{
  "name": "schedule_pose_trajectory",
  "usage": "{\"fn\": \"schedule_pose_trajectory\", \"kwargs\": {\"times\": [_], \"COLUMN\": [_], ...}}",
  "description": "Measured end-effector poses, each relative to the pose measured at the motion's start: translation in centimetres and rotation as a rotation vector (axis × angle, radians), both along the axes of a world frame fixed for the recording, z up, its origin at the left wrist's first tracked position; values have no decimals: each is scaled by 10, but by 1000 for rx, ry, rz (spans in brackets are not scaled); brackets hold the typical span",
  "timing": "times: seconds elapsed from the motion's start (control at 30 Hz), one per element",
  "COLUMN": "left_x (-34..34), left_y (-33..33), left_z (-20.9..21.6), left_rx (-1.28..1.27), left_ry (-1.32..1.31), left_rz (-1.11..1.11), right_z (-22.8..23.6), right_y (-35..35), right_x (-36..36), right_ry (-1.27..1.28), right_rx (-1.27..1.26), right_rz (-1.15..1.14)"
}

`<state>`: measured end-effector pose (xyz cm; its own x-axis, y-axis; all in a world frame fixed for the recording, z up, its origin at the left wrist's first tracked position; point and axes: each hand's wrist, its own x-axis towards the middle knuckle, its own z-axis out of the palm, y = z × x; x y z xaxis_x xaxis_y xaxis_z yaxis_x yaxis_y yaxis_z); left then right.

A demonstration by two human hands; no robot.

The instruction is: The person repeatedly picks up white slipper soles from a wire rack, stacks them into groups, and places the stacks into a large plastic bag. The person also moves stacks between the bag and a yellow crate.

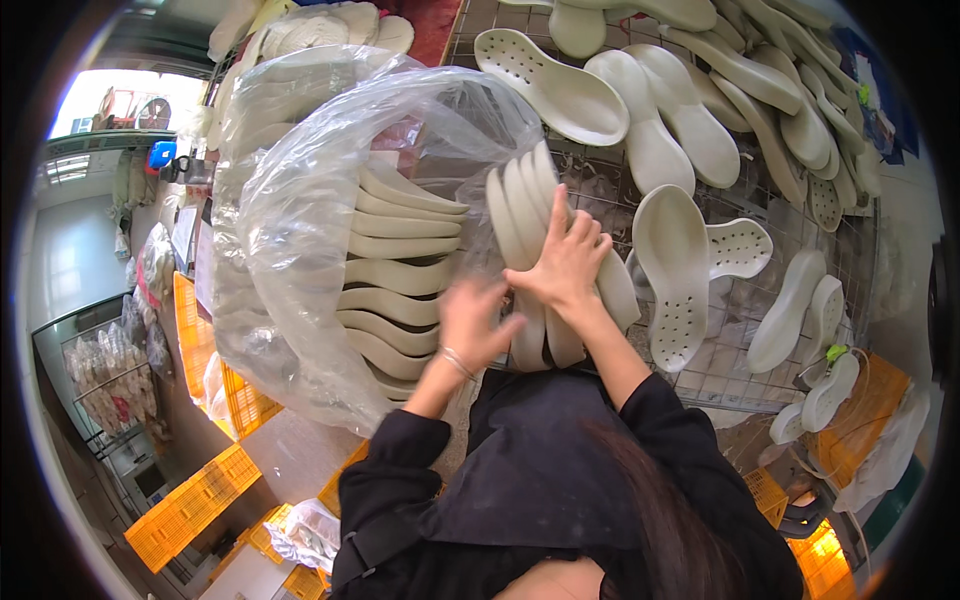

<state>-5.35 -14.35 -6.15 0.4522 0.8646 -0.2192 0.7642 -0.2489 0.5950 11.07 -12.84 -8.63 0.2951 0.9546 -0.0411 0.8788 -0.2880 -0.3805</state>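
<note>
My right hand point(566, 262) lies with spread fingers against a row of pale grey shoe soles point(510, 222), which stand on edge side by side. Just left of it, my left hand point(474, 322) is smeared by motion, so its fingers cannot be made out clearly; a thin bracelet circles that wrist. Beside the left hand, several curved soles point(398, 268) are stacked inside a large clear plastic bag point(300, 240). The bag's mouth gapes toward my hands. My right palm covers part of the standing row.
A wire rack point(740, 300) to the right carries loose soles, including a long sole with holes point(672, 275) and a heaped pile point(790, 90) farther back. Yellow plastic crates point(192, 505) stand low on the left. At the lower right is an orange crate point(822, 560).
</note>
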Motion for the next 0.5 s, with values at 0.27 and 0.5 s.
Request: {"fn": "schedule_pose_trajectory", "kwargs": {"times": [0.27, 0.5], "left_x": [-161, -35], "left_y": [211, 255], "left_z": [63, 179], "left_rx": [2, 241], "left_ry": [-300, -546], "left_rz": [734, 358], "right_z": [59, 89], "right_y": [12, 226], "right_x": [53, 17], "right_ry": [326, 604], "right_rx": [200, -46], "right_rz": [147, 864]}}
